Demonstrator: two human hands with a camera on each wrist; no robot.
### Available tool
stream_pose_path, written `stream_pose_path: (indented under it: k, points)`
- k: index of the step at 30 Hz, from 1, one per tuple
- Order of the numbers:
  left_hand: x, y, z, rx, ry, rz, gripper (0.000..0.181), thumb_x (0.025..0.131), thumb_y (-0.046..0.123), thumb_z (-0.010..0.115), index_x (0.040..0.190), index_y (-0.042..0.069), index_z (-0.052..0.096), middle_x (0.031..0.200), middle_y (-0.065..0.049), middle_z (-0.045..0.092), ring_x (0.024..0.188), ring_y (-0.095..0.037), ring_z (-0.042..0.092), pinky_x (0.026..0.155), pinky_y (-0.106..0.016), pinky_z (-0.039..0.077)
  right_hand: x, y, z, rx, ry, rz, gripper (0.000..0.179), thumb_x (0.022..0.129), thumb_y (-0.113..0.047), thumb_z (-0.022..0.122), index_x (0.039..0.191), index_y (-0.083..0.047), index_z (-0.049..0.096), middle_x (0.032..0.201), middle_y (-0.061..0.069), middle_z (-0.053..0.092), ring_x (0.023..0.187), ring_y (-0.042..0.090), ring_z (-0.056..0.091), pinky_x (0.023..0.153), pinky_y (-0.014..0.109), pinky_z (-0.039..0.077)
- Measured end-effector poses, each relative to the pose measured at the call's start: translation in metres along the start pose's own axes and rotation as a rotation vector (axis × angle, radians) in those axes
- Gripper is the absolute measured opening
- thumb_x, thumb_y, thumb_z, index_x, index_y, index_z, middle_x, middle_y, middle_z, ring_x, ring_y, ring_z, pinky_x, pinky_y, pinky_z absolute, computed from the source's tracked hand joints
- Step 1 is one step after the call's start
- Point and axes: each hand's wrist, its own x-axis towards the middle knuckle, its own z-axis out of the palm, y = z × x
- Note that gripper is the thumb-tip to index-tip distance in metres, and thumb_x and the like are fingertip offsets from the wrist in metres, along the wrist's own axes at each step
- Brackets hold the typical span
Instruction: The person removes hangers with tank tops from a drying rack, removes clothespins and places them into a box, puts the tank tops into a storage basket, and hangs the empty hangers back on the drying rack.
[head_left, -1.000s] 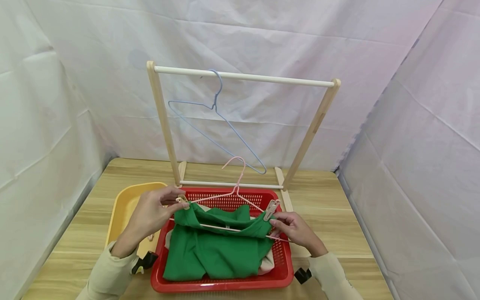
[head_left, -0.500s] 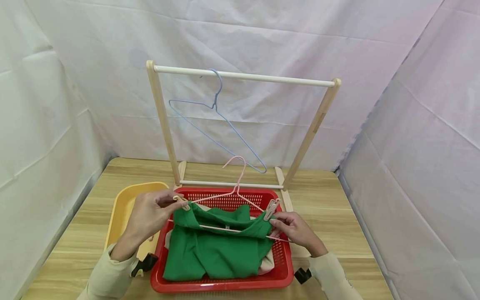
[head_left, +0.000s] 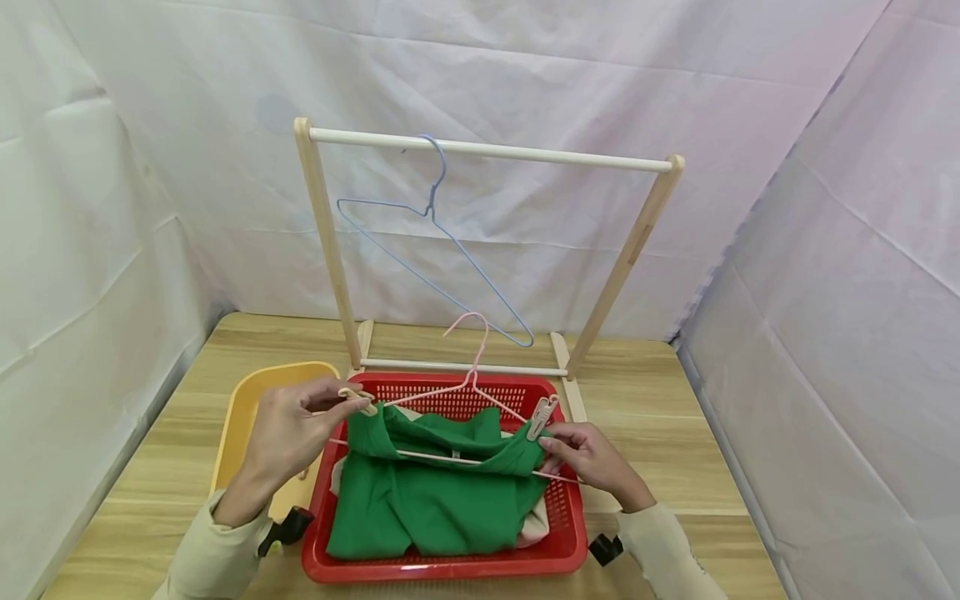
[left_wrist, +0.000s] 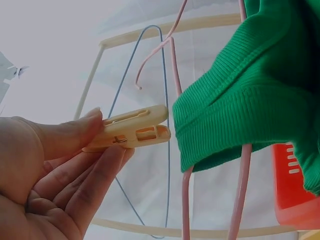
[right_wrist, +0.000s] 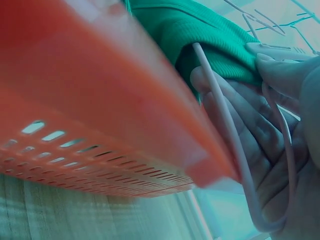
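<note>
Beige clothespin (left_wrist: pixel 126 130) juts from the left grip (left_wrist: pixel 60 182).

staged setup, seemingly; white sheets (head_left: pixel 480 75) on three sides; wood-grain table (head_left: pixel 660 408); clothes rack (head_left: pixel 540 155)

Table (head_left: pixel 660 425) (wood-grained) | on it: red basket (head_left: pixel 442 571) | yellow tray (head_left: pixel 251 408), left | rack (head_left: pixel 495 150) behind

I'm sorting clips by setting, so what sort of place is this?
Probably a makeshift tabletop recording booth: white sheeting rises on three sides of the wood-grain table, where a wood-and-white clothes rack stands just behind a red basket.
</note>
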Motion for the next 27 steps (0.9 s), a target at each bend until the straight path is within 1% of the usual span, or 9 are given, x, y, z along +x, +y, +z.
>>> stream_pose_path:
  k: [4,8,11,15,19,22,26,27]
  points:
    - [0.0,-0.003,-0.001,-0.017,-0.012,0.001,0.017,0.078,0.005,0.083,0.08,0.02,0.075,0.077,0.008,0.075,0.069,-0.001,0.071,0.065,-0.011,0.052,0.0,0.0,0.001,-0.002,0.005,0.005,0.018,0.101,0.001,0.051,0.107,0.004,0.067,0.085,0.021,0.071,0.067,0.026,0.072,0.061,0.041,0.059]
    - [-0.001,-0.004,-0.003,-0.026,-0.027,-0.004,0.016,0.079,0.005,0.082,0.082,0.02,0.075,0.077,0.009,0.075,0.07,0.001,0.07,0.065,-0.011,0.052,0.0,-0.002,0.001,-0.007,0.013,0.007,0.017,0.101,0.001,0.051,0.107,0.004,0.067,0.084,0.022,0.07,0.067,0.025,0.072,0.061,0.04,0.059]
    - [-0.003,-0.004,-0.006,-0.036,-0.034,-0.023,0.015,0.08,0.006,0.082,0.082,0.019,0.075,0.078,0.009,0.075,0.07,0.001,0.07,0.063,-0.012,0.051,0.0,-0.002,0.002,-0.008,0.02,0.01,0.017,0.101,0.001,0.051,0.106,0.004,0.067,0.083,0.022,0.07,0.067,0.023,0.072,0.061,0.04,0.059]
    - [-0.006,-0.002,-0.011,-0.033,-0.029,-0.065,0.013,0.081,0.007,0.081,0.085,0.019,0.076,0.078,0.006,0.075,0.069,0.001,0.07,0.057,-0.015,0.049,0.0,-0.002,0.002,-0.007,0.027,0.017,0.017,0.101,0.001,0.052,0.106,0.004,0.067,0.083,0.022,0.07,0.066,0.023,0.071,0.061,0.039,0.059]
    - [-0.011,-0.002,-0.017,-0.005,-0.028,-0.107,0.011,0.082,0.01,0.081,0.088,0.017,0.076,0.081,0.004,0.076,0.071,0.001,0.07,0.061,-0.012,0.05,-0.001,0.0,0.002,-0.005,0.027,0.014,0.017,0.101,0.001,0.052,0.106,0.004,0.067,0.083,0.021,0.07,0.067,0.023,0.071,0.061,0.039,0.059]
    - [-0.015,-0.005,-0.021,0.021,-0.019,-0.121,0.014,0.08,0.01,0.082,0.091,0.015,0.076,0.083,0.002,0.076,0.073,0.007,0.068,0.067,-0.008,0.05,-0.001,0.001,0.002,-0.003,0.026,0.009,0.017,0.101,0.001,0.051,0.106,0.004,0.067,0.084,0.021,0.07,0.067,0.022,0.072,0.062,0.039,0.059]
    - [-0.019,-0.008,-0.025,0.033,0.001,-0.13,0.019,0.077,0.008,0.085,0.093,0.013,0.076,0.083,0.0,0.076,0.074,0.014,0.064,0.068,-0.007,0.049,-0.001,0.002,0.001,0.002,0.026,-0.002,0.017,0.101,0.001,0.051,0.107,0.004,0.067,0.084,0.022,0.07,0.067,0.02,0.072,0.061,0.039,0.059]
    - [-0.02,-0.008,-0.026,0.03,0.003,-0.139,0.02,0.076,0.009,0.085,0.093,0.013,0.076,0.084,-0.001,0.076,0.075,0.013,0.064,0.068,-0.007,0.05,-0.001,0.002,0.001,0.002,0.026,-0.004,0.017,0.101,0.001,0.051,0.107,0.004,0.067,0.084,0.022,0.07,0.067,0.02,0.072,0.061,0.039,0.059]
